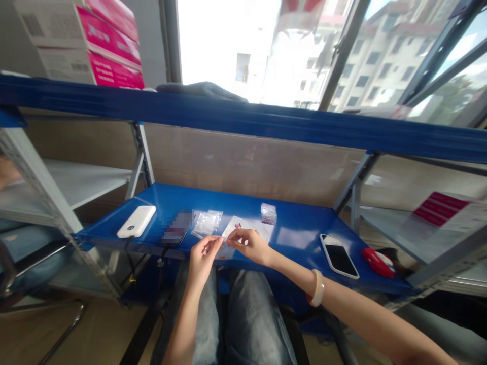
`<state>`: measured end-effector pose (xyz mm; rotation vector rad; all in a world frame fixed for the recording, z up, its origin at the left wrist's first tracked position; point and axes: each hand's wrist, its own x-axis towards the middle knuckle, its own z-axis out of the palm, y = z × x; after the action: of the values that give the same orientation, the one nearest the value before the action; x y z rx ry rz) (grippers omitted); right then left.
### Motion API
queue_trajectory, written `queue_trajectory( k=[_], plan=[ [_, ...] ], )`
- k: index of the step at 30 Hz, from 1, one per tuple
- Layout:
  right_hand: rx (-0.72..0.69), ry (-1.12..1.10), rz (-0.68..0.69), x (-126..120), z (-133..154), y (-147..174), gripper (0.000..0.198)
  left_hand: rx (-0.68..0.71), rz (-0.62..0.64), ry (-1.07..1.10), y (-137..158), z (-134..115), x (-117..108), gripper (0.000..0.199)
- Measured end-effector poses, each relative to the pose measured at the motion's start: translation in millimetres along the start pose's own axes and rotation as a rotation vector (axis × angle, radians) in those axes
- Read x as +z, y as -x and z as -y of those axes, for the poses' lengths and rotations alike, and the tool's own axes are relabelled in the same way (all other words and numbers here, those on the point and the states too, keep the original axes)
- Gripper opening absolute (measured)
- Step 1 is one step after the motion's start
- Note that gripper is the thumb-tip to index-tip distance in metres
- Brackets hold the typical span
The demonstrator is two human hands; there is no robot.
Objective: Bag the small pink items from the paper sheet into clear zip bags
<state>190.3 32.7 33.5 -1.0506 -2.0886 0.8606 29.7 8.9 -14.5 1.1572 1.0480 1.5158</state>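
My left hand [205, 253] and my right hand [249, 246] meet at the front edge of the blue table. Thumb and fingers of both are pinched on what looks like a small clear plastic bag [225, 251], which hangs between them and is hard to see against the blue. Just behind the right hand lies a white sheet [262, 229] with a few small dark red pieces [238, 225] on it. To the left is a pile of clear plastic bags [207, 222]. Beyond the sheet sits a stack of small clear bags [268, 213].
A white power bank [137, 221] with a cable and a blurred-out phone [177, 229] are on the left of the blue table [297, 215]. A white-edged phone [338, 256] and a red object [377, 262] lie right. Above runs a blue shelf [243, 115] holding pink-and-white boxes [110, 45].
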Motion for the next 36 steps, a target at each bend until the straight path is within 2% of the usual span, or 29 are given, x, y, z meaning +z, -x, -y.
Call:
queue_trajectory(
  k=[3,7,13,20,24,26,31,36],
  plan=[
    [-0.007,0.004,0.009,0.0,0.0,3.6,0.015,-0.008,0.039,-0.026,0.0,2.9,3.6,0.028],
    [-0.025,-0.058,0.017,0.1,-3.8,9.0,0.014,0.026,0.012,-0.07,1.3,6.0,10.6,0.026],
    [0.016,-0.207,0.005,-8.8,-21.2,16.0,0.023,-0.006,0.042,0.002,-2.6,12.5,26.4,0.026],
    [0.178,-0.367,-0.102,-42.5,-43.2,19.0,0.041,-0.059,0.056,0.099,-43.0,16.1,64.7,0.03],
    [0.2,-0.29,-0.262,-70.8,-65.4,14.5,0.035,-0.052,0.187,0.083,-80.6,14.3,102.7,0.04],
    [0.225,-0.234,-0.372,-85.9,-83.3,8.7,0.031,-0.073,0.21,0.021,-99.5,19.1,124.0,0.044],
    [0.393,0.014,-0.573,-116.0,-135.1,-11.8,0.023,-0.125,0.202,-0.132,-138.2,51.0,169.9,0.042],
    [0.492,0.231,-0.649,-120.1,-166.6,-22.9,0.027,-0.136,0.2,-0.282,-152.8,83.6,195.1,0.042]
  ],
)
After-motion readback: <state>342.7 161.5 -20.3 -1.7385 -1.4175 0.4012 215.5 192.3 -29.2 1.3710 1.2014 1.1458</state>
